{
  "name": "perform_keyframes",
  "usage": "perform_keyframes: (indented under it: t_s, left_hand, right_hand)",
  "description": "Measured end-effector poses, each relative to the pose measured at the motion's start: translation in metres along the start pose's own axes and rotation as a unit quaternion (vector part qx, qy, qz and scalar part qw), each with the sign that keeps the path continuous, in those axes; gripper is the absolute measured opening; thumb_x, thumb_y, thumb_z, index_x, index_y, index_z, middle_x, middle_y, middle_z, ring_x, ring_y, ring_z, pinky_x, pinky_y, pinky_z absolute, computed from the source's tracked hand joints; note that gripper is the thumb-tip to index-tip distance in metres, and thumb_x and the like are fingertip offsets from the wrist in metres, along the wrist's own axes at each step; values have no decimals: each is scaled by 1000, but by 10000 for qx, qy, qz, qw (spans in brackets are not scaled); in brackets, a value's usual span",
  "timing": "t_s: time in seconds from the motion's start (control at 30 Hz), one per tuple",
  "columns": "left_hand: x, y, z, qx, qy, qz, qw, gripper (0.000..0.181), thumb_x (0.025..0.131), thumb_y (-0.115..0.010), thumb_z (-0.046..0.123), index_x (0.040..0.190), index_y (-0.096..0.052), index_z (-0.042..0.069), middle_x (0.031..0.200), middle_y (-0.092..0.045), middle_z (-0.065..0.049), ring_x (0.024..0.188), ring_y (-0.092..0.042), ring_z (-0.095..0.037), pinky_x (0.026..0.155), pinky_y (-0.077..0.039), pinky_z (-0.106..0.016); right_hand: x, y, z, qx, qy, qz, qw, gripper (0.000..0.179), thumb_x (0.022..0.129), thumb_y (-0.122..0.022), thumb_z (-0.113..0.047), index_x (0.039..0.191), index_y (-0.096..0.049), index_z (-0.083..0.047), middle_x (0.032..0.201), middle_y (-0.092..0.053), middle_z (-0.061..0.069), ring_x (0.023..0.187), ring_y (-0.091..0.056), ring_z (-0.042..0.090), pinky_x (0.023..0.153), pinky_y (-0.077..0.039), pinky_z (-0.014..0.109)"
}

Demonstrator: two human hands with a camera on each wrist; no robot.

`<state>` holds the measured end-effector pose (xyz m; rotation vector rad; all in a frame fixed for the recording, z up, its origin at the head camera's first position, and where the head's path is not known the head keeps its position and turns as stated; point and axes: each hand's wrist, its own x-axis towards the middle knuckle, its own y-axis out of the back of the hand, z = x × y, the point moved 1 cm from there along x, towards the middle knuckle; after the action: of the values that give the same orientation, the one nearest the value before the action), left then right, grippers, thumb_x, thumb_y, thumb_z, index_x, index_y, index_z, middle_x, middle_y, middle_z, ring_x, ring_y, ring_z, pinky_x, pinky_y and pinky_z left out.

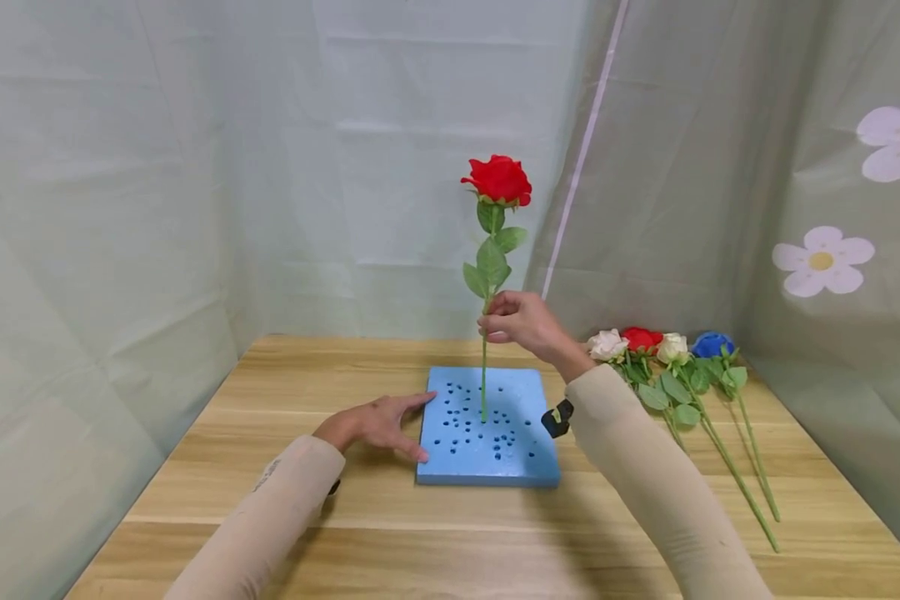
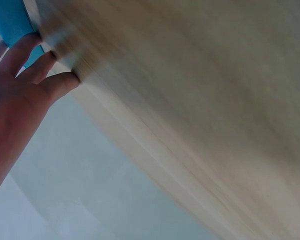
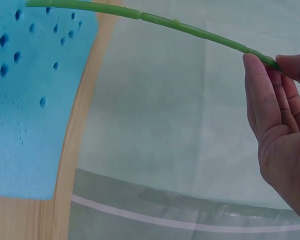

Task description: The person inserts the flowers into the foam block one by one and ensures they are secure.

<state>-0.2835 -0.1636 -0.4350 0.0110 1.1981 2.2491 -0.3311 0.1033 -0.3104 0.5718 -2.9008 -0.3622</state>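
Note:
My right hand (image 1: 523,323) pinches the green stem of a red artificial rose (image 1: 499,181) between thumb and fingertips, just below its leaves. The rose stands upright over a blue foam board (image 1: 487,477) pierced with many small holes. In the right wrist view, the stem (image 3: 190,31) runs from the fingers to the board's holed face, its lower end right at the surface. My left hand (image 1: 384,423) rests at the board's left edge with fingers spread, the thumb near the front corner. The left wrist view shows the fingers (image 2: 35,70) beside the blue edge.
To the right on the wooden table (image 1: 345,533) lie several artificial roses: a pale pink one (image 1: 607,344), a red one (image 1: 642,338), a white one (image 1: 672,348) and a blue one (image 1: 712,343), stems toward the front. Pale curtains (image 1: 420,167) enclose the table.

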Motion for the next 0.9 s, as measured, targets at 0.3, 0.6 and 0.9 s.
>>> perform_keyframes:
  t_s: [0.3, 0.6, 0.9]
  left_hand:
    - [1, -1, 0, -105, 80, -7, 9999, 111, 70, -87, 55, 159, -28, 27, 164, -25, -4, 148, -26, -26, 118, -27, -50]
    - [1, 2, 4, -82, 81, 6, 9999, 108, 69, -88, 54, 158, -31, 27, 163, -26, -5, 148, -27, -26, 118, -27, -49]
    - [2, 4, 7, -137, 137, -34, 9998, 108, 68, -89, 52, 157, -33, 27, 163, -28, -7, 148, -27, -29, 117, -27, -52]
  right_hand:
    - [4, -9, -1, 6, 144, -11, 9999, 14, 93, -68, -2, 102, -62, 7, 99, -68, 19, 88, -70, 25, 85, -58, 44]
    - [7, -12, -1, 198, 125, 36, 9997, 14, 93, -68, 1, 102, -61, 9, 94, -68, 16, 85, -70, 24, 85, -57, 46]
    - [9, -14, 0, 284, 143, 22, 9995, 16, 93, -68, 0, 102, -61, 9, 96, -67, 19, 86, -70, 25, 87, -56, 49]
